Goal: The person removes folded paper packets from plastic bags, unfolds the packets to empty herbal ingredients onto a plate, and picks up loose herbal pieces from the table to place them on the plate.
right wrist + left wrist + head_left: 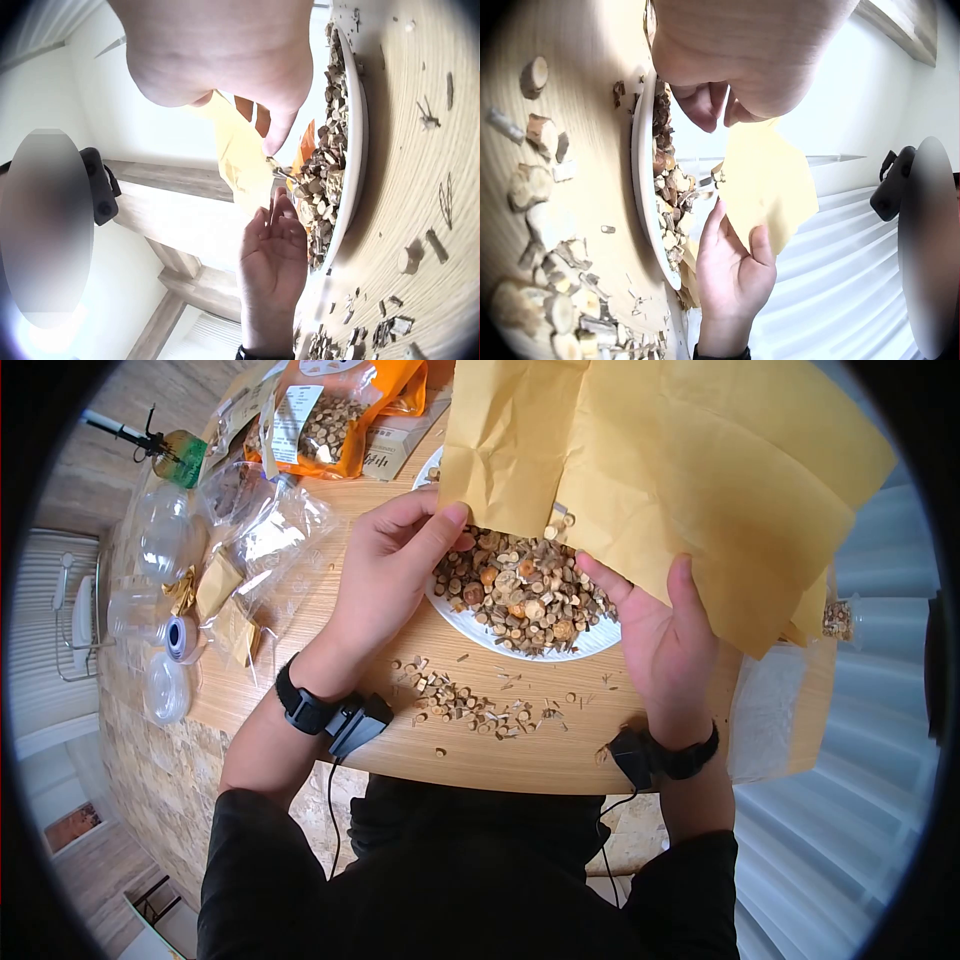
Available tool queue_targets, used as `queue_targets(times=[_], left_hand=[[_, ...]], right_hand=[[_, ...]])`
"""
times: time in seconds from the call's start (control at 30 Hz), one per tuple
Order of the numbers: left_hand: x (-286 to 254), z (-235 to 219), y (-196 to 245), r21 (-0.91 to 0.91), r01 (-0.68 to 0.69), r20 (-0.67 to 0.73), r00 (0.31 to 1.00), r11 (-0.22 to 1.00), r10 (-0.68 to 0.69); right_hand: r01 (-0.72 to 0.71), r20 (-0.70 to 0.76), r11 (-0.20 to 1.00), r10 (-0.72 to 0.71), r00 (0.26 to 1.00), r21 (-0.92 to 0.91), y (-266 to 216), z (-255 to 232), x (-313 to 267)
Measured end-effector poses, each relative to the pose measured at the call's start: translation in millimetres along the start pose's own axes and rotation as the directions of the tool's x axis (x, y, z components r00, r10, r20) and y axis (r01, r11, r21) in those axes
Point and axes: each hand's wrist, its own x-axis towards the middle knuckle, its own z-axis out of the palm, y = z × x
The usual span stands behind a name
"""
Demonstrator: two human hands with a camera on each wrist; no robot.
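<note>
A large creased sheet of yellow-brown kraft paper (700, 480) slants over a white plate (472, 628). Small dried, sliced woody pieces (525, 585) are heaped on the plate, and a few more lie at the paper's lower edge. My left hand (395, 565) pinches the paper's near left corner between thumb and fingers. On the other side, my right hand (665, 635) holds the paper's lower edge, thumb raised in front and index finger stretched towards the heap; its other fingers are hidden behind the paper. In the left wrist view the right palm (735, 281) shows beside the paper (769, 187).
Loose pieces (470, 705) are scattered on the table before the plate. An orange bag (340, 420) of slices stands at the back left. Clear plastic containers (165, 545), a clear bag (285, 535) and a tape roll (182, 638) lie at left. Clear plastic (765, 710) lies at right.
</note>
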Motion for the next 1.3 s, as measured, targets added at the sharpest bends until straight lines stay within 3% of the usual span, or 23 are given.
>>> queue_targets(times=[0.4, 0.47, 0.67, 0.8, 0.87, 0.97, 1.03, 1.07, 1.13, 1.17, 1.23, 1.27, 1.3], left_hand=[[-1, 4, 2, -0.02, -0.033, 0.035, 0.999, 0.999, 0.033], [-1, 3, 3, 0.0, -0.077, 0.108, 0.991, 0.997, 0.077], [-10, 13, 16, -0.011, -0.154, 0.183, 0.971, 0.988, 0.153], [-16, 3, 12, 0.062, -0.102, 0.192, 0.977, 0.993, 0.088], [-14, -4, 6, -0.04, -0.082, 0.261, 0.961, 0.996, 0.09], [-12, 2, 12, -0.146, 0.002, 0.236, 0.971, 0.989, 0.033], [-11, 0, 12, -0.161, 0.035, 0.215, 0.977, 0.986, 0.0], [-11, -1, 11, -0.178, 0.068, 0.195, 0.98, 0.982, -0.033], [-9, 1, 13, -0.26, 0.078, 0.206, 0.978, 0.962, -0.024], [-8, 2, 13, -0.34, 0.088, 0.216, 0.976, 0.936, -0.013], [-8, -1, 14, -0.374, 0.144, 0.248, 0.967, 0.916, -0.051], [-8, -2, 15, -0.406, 0.201, 0.281, 0.956, 0.892, -0.088], [-8, 0, 16, -0.406, 0.201, 0.281, 0.956, 0.892, -0.088]], right_hand=[[0.049, 0.073, 0.999, -0.049, 0.996, 0.002, 1, -3, -1], [0.044, 0.062, 0.999, -0.044, 0.997, 0.003, 1, -4, -2], [0.056, 0.161, 0.998, -0.051, 0.986, -0.028, 6, -6, -4], [0.056, 0.286, 0.998, -0.046, 0.957, -0.027, 5, -1, -6], [0.052, 0.327, 0.998, -0.042, 0.944, -0.022, 6, -2, -6], [0.011, 0.349, 0.999, 0.001, 0.937, -0.032, 5, -2, -6], [-0.133, 0.267, 0.988, 0.106, 0.958, 0.084, 1, -1, -6], [-0.133, 0.267, 0.988, 0.106, 0.958, 0.084, 0, -4, -5], [-0.179, 0.362, 0.947, 0.074, 0.929, 0.265, 0, -10, 0], [-0.179, 0.362, 0.947, 0.074, 0.929, 0.265, -1, -12, 1], [-0.175, 0.171, 0.97, 0.146, 0.974, 0.17, -5, -12, 4], [-0.175, 0.171, 0.97, 0.146, 0.974, 0.17, -6, -9, 5], [-0.173, -0.004, 0.969, 0.176, 0.984, 0.177, -6, -4, 6]])
